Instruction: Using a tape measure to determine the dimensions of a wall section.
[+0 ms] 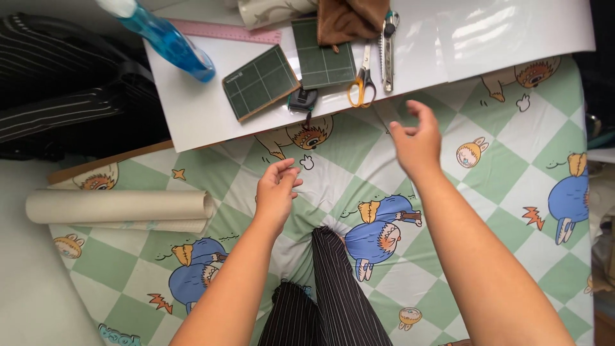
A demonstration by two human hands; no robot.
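Head view: scissors upright, handles nearest.

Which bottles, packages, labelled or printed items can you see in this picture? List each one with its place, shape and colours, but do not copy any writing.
Spray bottle: top left, lying on the white sheet; clear blue.
Two cutting mats: top centre; dark green rectangles with pale grid lines.
Ruler: top, behind the mats; long, pink.
No packages, signs or screens.
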